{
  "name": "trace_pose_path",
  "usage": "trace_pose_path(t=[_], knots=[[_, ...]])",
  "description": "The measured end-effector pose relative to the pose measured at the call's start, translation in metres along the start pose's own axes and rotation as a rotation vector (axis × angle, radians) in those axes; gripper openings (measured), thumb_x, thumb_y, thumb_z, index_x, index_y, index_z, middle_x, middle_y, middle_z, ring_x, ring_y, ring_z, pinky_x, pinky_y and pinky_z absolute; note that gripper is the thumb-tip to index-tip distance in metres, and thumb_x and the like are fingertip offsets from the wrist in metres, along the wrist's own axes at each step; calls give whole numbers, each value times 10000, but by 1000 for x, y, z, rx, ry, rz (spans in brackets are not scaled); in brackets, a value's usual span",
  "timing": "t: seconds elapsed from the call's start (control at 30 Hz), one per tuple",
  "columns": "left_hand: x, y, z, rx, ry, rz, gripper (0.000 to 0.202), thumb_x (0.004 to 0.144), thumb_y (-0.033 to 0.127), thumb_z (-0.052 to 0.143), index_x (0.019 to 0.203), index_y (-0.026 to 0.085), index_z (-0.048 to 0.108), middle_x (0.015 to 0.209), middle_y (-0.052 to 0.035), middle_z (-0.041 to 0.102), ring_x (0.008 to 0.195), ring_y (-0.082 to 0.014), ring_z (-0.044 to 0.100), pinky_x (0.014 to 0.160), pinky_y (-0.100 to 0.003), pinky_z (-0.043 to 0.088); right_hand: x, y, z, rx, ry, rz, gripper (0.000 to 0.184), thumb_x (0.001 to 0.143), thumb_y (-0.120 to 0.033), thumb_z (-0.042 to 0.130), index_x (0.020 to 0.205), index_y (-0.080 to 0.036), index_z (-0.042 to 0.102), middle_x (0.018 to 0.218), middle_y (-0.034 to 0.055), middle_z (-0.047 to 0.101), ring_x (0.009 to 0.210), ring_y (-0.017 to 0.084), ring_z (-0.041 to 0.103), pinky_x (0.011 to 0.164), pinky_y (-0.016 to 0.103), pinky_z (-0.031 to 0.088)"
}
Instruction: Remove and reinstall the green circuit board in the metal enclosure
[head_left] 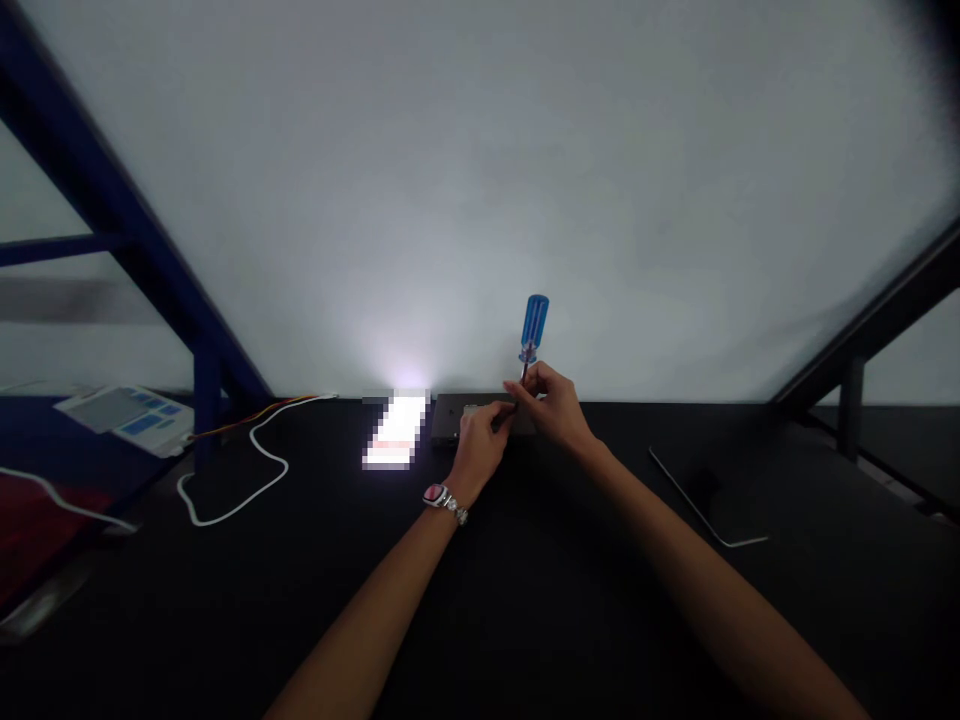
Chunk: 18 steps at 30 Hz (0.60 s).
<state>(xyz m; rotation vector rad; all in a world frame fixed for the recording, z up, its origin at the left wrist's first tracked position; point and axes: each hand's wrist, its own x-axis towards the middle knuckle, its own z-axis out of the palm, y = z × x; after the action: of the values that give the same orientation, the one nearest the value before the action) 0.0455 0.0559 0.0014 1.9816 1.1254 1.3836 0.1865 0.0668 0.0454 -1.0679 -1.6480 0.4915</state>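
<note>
Dim scene: dark table (pixel 570 600) underexposed, pale wall (pixel 525 150) evenly lit, one overexposed white glare patch (pixel 395 432) (pixelated), corners vignetted, frame edges bent by wide-angle distortion.

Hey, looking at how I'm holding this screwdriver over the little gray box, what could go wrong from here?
The right hand pinches the screwdriver low on its shaft, not the blue handle, so the tip may slip off. The left hand sits right beside the tip and could get jabbed. The gray box lies at the far edge of the dark table, lit only by a small light, so a loosened screw could vanish.
</note>
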Motion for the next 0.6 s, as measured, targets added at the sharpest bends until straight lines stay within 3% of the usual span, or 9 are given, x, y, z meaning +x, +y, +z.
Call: trace_pose_path(t=[0.1, 0.17, 0.33, 0.47, 0.6], knots=[[1, -2, -3, 13, -39, 22, 211, 906, 207, 566, 1051, 204, 719, 988, -45, 756, 867, -203, 704, 841, -321, 512, 4, -6, -12, 86, -198, 17, 340, 852, -448, 613, 1073, -190, 620, 906, 54, 691, 687, 158, 628, 620, 293, 509], [2, -4, -5, 1, -66, 30, 217, 912, 225, 562, 1064, 208, 717, 1012, -46, 753, 919, -212, 700, 868, -331, 509, 5, -9, -18, 126, -270, 18, 391, 873, -448, 583, 1160, -184, 611, 979, 82, 711, 724, 172, 655, 637, 309, 529], [2, -7, -3, -80, -88, 16, 232, 892, 227, 595, 1102, 202, 689, 1080, -53, 733, 968, -207, 686, 891, -331, 512, 5, -9, -19, 94, -195, -9, 259, 851, -432, 615, 908, -182, 653, 818, 55, 708, 650, 167, 630, 636, 315, 513], [0, -3, 3, -81, 29, -19, 152, 848, 223, 648, 986, 173, 687, 964, -62, 740, 894, -201, 684, 820, -307, 517, 4, -6, -8, 29, -42, -51, 281, 823, -399, 656, 674, -205, 518, 647, -6, 577, 582, 135, 516, 572, 277, 429], [0, 1, 4, -29, 78, -34, 107, 866, 240, 627, 898, 172, 703, 845, -44, 739, 777, -186, 675, 732, -288, 500, 2, -4, 1, 3, 49, -46, 359, 805, -394, 673, 626, -219, 417, 592, -39, 476, 552, 119, 429, 554, 267, 387]])
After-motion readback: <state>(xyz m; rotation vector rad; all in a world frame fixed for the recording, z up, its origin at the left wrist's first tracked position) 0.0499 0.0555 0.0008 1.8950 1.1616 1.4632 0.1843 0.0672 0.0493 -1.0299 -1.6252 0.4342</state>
